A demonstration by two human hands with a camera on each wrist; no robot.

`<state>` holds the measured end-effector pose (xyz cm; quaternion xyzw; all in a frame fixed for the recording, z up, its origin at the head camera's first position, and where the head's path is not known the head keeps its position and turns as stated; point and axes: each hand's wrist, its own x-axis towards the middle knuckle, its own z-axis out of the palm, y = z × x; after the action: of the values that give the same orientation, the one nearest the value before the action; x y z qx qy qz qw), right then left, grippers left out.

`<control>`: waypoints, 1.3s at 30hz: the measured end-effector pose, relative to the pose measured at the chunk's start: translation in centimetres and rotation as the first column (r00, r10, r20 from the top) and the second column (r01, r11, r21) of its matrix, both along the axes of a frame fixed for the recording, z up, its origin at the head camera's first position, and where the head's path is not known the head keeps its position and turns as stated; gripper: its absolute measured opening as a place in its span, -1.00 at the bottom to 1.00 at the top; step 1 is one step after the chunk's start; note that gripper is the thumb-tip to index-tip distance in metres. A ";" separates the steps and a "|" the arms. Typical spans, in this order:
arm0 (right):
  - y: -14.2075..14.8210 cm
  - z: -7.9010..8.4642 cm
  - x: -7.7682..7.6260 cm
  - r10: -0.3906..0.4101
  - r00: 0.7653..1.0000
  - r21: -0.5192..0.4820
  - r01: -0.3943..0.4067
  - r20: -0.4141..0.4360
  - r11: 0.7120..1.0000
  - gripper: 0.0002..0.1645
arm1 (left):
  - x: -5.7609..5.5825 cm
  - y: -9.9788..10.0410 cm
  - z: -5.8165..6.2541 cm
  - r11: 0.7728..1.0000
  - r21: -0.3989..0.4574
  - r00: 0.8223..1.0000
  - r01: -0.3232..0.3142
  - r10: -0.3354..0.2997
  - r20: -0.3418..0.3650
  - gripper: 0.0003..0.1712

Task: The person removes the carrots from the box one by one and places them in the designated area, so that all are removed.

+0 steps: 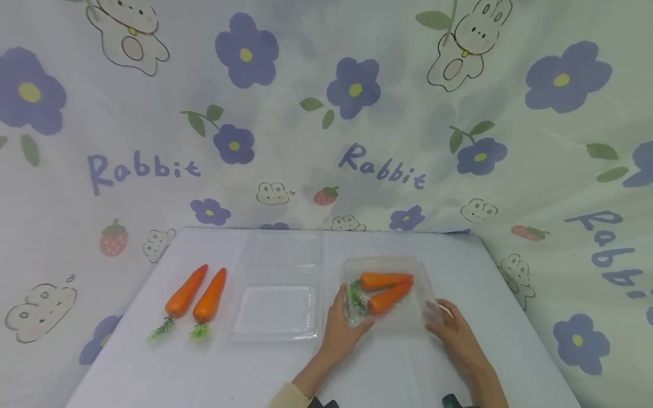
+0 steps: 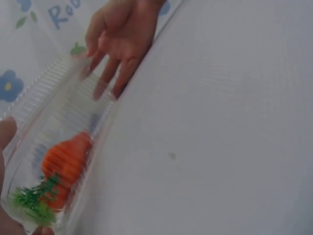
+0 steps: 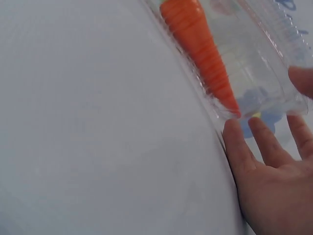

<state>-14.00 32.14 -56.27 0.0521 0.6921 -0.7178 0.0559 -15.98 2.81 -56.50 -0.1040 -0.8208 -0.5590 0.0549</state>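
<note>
A closed clear plastic box [image 1: 393, 323] with two orange toy carrots [image 1: 390, 296] inside is between my hands, right of the table's middle. The carrots' green tops lie toward its left side. My left hand [image 1: 343, 324] grips the box's left end, with the thumb at the front corner and the fingers along the side. My right hand [image 1: 453, 328] is at the right end, fingers extended and thumb apart. In the right wrist view its fingertips [image 3: 234, 128] are right at the box's edge, beside a carrot [image 3: 200, 49] seen through the plastic.
An open clear plastic box [image 1: 275, 311] stands to the left, its lid [image 1: 283, 249] folded back. Further left, two more toy carrots [image 1: 186, 292] lie on the white table [image 1: 382, 374]. A patterned cloth [image 1: 285, 113] hangs behind.
</note>
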 end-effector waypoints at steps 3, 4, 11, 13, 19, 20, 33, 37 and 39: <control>-0.4 0.1 0.0 -0.030 1.000 -0.037 0.030 0.009 0.999 -0.24 | -0.2 0.0 0.1 1.000 0.028 1.000 0.008 -0.009 0.016 0.17; -0.5 0.1 0.0 -0.037 0.999 -0.046 0.037 0.012 0.998 -0.24 | -0.2 0.0 0.2 0.999 0.040 1.000 0.017 -0.018 0.024 0.16; -0.5 0.1 0.6 -0.054 0.999 -0.098 0.054 -0.004 0.994 -0.39 | -0.2 0.0 0.4 0.994 0.094 0.997 0.050 -0.055 0.049 0.16; -0.6 0.3 0.7 -0.058 0.998 -0.072 0.058 -0.002 0.996 -0.43 | -0.2 0.0 0.3 0.995 0.089 0.997 0.051 -0.056 0.048 0.18; -1.5 0.6 0.6 -0.071 0.998 0.146 0.070 -0.001 0.987 -0.41 | -0.3 -0.1 0.2 0.996 0.079 0.996 0.050 -0.055 0.068 0.20; -1.7 0.6 0.6 -0.080 0.997 0.174 0.079 -0.002 0.981 -0.37 | -0.3 -0.1 0.2 0.996 0.075 0.996 0.049 -0.055 0.074 0.20; -2.4 1.2 0.6 -0.143 0.963 0.205 0.191 -0.228 0.960 -0.14 | -0.4 -0.1 0.4 0.992 0.113 0.997 0.055 -0.061 0.044 0.18; -2.0 1.6 0.4 0.014 0.924 0.320 0.118 -0.383 0.940 0.02 | -0.4 -0.3 0.5 0.992 0.109 0.996 0.066 -0.072 0.053 0.15; -2.0 1.8 0.2 0.065 0.903 0.385 0.116 -0.426 0.916 0.00 | -0.3 -0.3 0.5 0.992 0.110 0.995 0.064 -0.072 0.074 0.17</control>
<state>-13.77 30.17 -54.47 -0.0877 0.8187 -0.5547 -0.1195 -16.26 2.48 -55.99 -0.1069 -0.7870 -0.6076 0.0092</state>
